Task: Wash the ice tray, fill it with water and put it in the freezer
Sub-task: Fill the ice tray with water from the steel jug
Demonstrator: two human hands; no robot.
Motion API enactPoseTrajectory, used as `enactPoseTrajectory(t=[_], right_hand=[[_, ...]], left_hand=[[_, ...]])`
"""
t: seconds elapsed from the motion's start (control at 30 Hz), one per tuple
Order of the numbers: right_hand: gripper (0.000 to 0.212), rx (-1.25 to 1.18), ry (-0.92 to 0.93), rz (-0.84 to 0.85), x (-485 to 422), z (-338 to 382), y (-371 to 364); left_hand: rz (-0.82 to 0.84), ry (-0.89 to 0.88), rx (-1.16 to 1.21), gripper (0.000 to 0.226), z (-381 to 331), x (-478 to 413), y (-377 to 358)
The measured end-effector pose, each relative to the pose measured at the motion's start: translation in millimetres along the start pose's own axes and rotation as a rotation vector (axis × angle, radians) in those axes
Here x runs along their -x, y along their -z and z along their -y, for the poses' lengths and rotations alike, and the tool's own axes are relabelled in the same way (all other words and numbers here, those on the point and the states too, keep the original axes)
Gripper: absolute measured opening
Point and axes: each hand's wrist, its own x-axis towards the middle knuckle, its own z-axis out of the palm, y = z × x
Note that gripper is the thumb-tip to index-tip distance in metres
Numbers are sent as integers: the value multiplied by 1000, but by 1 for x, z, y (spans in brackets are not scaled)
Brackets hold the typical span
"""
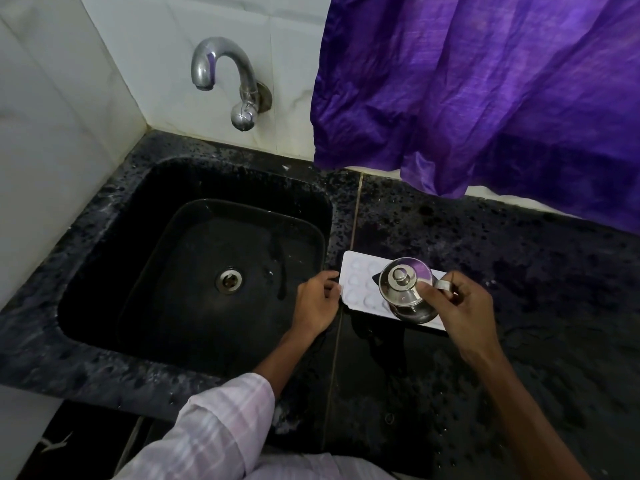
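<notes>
- Black speckled granite counter (519, 306) runs along a white tiled wall (52, 133); wet spots show on it near us.
- Edges: a black sink (242, 181) is sunk into the counter's left part, with one drain (228, 280) in its floor. One chrome tap (221, 71) juts from the wall above its far rim.
- A purple curtain (485, 98) hangs over the counter's far right edge.
- Open room: bare counter to the right of and nearer than the tray.
- One white ice tray (356, 282) lies flat on the counter, just right of the sink's rim. Its round hollows are partly hidden, so we can't count them.
- One lidded steel jug (405, 292) is over the tray's right part; we cannot tell whether it touches.
- Two hands: the left hand (317, 303) has fingers curled on the tray's left edge; the right hand (464, 313) is clamped round the jug's handle.
- One checked sleeve (214, 427) covers the left arm.
</notes>
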Motion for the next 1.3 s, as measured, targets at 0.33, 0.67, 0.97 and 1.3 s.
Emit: enactPoseTrajectory(t=[0.33,0.67,0.97,1.3], right_hand=[[50,75,47,42,-3,3,-1],[44,162,99,74,-5,11,-3],[44,182,110,87,-6,15,-5],[44,257,145,107,-8,16,-4]], left_hand=[[20,8,37,30,6,-4,-5],[30,36,74,31,10,-6,-6],[32,39,68,30,10,-7,-6],[37,24,66,28,12,-6,-6]])
